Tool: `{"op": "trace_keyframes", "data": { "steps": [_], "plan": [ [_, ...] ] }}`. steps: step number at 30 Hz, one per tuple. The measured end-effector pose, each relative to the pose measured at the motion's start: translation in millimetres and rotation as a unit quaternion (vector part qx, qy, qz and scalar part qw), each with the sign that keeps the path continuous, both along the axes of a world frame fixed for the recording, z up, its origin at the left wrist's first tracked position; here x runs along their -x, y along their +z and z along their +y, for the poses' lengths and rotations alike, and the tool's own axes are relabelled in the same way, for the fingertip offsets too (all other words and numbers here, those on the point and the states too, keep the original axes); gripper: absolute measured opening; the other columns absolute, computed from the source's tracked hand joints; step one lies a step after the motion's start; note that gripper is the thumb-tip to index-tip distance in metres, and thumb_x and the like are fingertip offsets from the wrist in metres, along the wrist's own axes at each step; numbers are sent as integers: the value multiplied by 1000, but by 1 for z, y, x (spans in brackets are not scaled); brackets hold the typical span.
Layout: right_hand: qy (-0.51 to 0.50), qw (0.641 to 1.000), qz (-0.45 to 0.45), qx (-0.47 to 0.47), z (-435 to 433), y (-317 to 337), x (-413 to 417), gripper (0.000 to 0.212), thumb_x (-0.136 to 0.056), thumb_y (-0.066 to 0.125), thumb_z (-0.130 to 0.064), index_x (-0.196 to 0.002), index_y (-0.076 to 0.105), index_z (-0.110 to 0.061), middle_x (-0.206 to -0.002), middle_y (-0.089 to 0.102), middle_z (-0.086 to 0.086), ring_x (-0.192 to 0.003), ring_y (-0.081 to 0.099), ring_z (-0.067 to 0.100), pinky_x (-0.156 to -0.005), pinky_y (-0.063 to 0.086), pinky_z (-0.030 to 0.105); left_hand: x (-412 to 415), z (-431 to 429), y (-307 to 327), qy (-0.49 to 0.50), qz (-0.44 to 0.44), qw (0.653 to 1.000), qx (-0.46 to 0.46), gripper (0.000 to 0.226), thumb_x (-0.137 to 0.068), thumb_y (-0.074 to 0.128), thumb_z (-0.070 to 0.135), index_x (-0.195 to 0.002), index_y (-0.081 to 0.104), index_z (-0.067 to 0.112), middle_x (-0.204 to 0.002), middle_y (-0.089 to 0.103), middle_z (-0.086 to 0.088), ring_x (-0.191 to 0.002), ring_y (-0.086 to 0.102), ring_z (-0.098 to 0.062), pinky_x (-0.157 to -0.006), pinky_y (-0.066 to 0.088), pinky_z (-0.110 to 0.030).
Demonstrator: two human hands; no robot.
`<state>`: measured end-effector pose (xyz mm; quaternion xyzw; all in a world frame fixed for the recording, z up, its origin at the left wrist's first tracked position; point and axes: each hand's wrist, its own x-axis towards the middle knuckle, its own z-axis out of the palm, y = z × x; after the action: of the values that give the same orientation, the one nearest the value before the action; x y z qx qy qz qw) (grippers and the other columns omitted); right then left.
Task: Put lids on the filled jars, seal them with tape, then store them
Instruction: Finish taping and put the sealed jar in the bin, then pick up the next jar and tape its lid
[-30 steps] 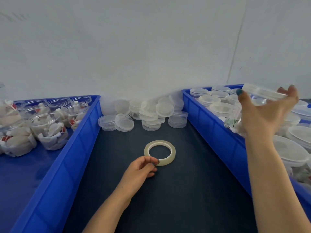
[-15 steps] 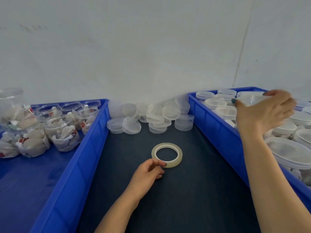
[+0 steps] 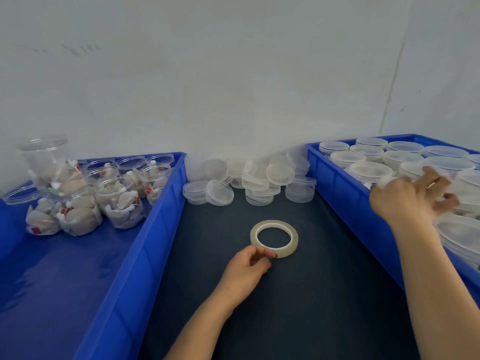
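The left hand [image 3: 246, 268] lies on the dark tabletop [image 3: 311, 307], fingers curled, thumb and forefinger pinching the near edge of the tape roll [image 3: 294, 239], which lies flat. Well to the right of the tape roll, the right hand [image 3: 405, 201] is stretched over the right blue bin [image 3: 345, 193], down among the lidded jars [image 3: 370, 171] that crowd it. Its fingers are fanned out but blurred, so I cannot tell whether they grip anything. Beyond the tape roll, against the wall, is a loose heap of clear lids [image 3: 280, 174], some stacked, some leaning. Left of the tape roll is the left blue bin [image 3: 158, 229], with open filled jars [image 3: 118, 201] bunched at its far end.
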<state>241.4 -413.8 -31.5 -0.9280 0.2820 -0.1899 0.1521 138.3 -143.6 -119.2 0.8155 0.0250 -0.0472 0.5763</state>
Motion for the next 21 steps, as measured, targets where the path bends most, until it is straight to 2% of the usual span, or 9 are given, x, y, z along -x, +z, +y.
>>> {"op": "trace_keyframes", "data": {
  "steps": [2, 5, 8, 10, 13, 14, 16, 18, 21],
  "plan": [
    [30, 997, 46, 47, 2, -2, 1, 65, -103, 37, -41, -149, 34, 5, -156, 28, 24, -146, 19, 37, -119, 13, 50, 1, -1, 0, -9, -6, 999, -30, 22, -98, 55, 16, -99, 68, 34, -108, 69, 12, -102, 66, -3, -95, 52, -23],
    [51, 993, 80, 64, 4, -3, 3, 78, -104, 28, -51, -156, 15, 5, -163, 17, 26, -152, 12, 40, -122, 9, 52, 5, -3, 1, -24, -35, 994, -104, 21, -97, 55, 19, -100, 66, 36, -111, 66, 16, -98, 62, 4, -79, 46, -8],
    [59, 985, 119, 113, 8, -2, 6, 84, -101, 30, -60, -157, 16, 1, -163, 15, 26, -150, 13, 46, -120, 11, 57, 21, -4, 6, -53, -88, 974, -201, 21, -99, 54, 21, -115, 64, 30, -122, 55, 14, -107, 56, 1, -94, 46, -16],
    [81, 978, 117, 152, 12, -2, 8, 77, -102, 36, -55, -155, 24, -1, -163, 17, 24, -148, 17, 47, -120, 15, 58, 38, -2, 11, -107, -143, 929, -324, 32, -101, 52, 26, -133, 55, 25, -136, 45, 10, -125, 45, -4, -109, 39, -25],
    [171, 962, 77, 197, 31, -8, 13, 61, -101, 43, -44, -149, 36, -6, -160, 29, 16, -148, 24, 40, -120, 20, 54, 70, 6, 28, -222, -150, 825, -498, 51, -102, 51, 31, -150, 39, 21, -157, 29, -3, -147, 22, -19, -122, 22, -35],
    [217, 955, 58, 192, 44, -12, 16, 58, -101, 45, -41, -148, 39, -9, -158, 34, 13, -147, 29, 35, -120, 21, 52, 81, 9, 37, -246, -143, 797, -532, 51, -100, 55, 34, -148, 44, 24, -158, 34, -5, -149, 24, -19, -122, 23, -36],
    [330, 935, 18, 126, 79, -24, 25, 54, -102, 49, -34, -150, 38, -12, -156, 39, 9, -143, 36, 27, -118, 25, 46, 101, 23, 69, -260, -191, 710, -626, 44, -79, 68, 55, -120, 70, 39, -134, 64, 7, -132, 54, -10, -108, 46, -31],
    [448, 890, -28, 84, 121, -39, 40, 51, -103, 49, -25, -151, 38, -12, -156, 39, 7, -142, 38, 26, -117, 26, 39, 113, 40, 102, -205, -279, 693, -632, 40, -65, 71, 60, -100, 77, 41, -111, 74, 14, -110, 68, -7, -89, 58, -28],
    [579, 801, -116, 97, 186, -63, 64, 50, -100, 51, -23, -148, 45, -15, -154, 45, 1, -146, 35, 22, -121, 19, 41, 94, 79, 141, -116, -327, 680, -646, 38, -85, 48, 39, -114, 72, 32, -115, 70, 9, -108, 66, -10, -92, 56, -30]
  ]
}}
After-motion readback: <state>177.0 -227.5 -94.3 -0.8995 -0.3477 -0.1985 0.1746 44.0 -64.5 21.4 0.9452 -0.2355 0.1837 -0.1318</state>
